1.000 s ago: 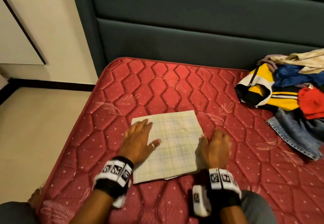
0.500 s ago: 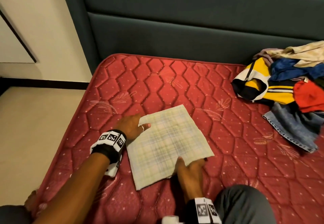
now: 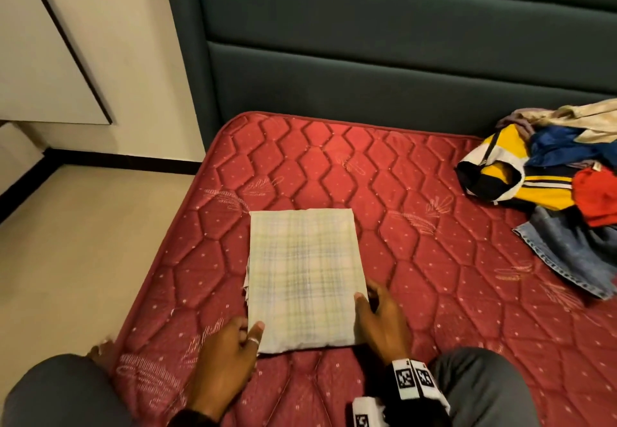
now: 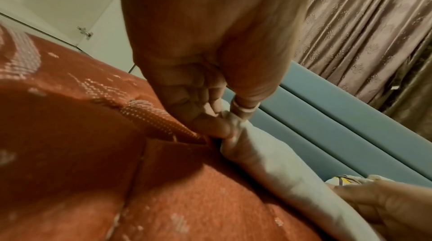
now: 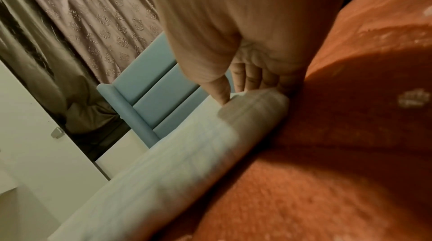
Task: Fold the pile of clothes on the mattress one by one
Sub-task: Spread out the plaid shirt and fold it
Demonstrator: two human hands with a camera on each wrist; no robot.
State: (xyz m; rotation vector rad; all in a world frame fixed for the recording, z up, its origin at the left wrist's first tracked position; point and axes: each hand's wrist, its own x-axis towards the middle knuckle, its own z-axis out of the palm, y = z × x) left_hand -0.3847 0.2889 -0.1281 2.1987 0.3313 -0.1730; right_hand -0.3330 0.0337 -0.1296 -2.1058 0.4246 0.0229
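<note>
Your left hand (image 3: 227, 350) pinches the near left corner of the folded cloth (image 3: 305, 276): the ringed thumb lies on top, and the fingers (image 4: 210, 126) curl in against the edge at the mattress (image 3: 417, 259), as the left wrist view shows. Your right hand (image 3: 380, 319) has the near right side of the same cloth, thumb (image 5: 221, 93) on its top face and fingers tucked under the edge. So both grips are closed on the cloth, one at each near corner, and the cloth runs away from you between them.

The cloth is a pale plaid rectangle, folded flat, lying on the red quilted mattress, long side pointing toward the headboard (image 3: 367, 59). Loose layers peek out along its left edge.

Well apart, at the far right of the mattress against the headboard, sits the pile (image 3: 551, 176) of unfolded clothes: a yellow, white and black piece, something blue, something red, and denim nearest you.

Your knees (image 3: 484, 390) frame the near edge of the mattress.
</note>
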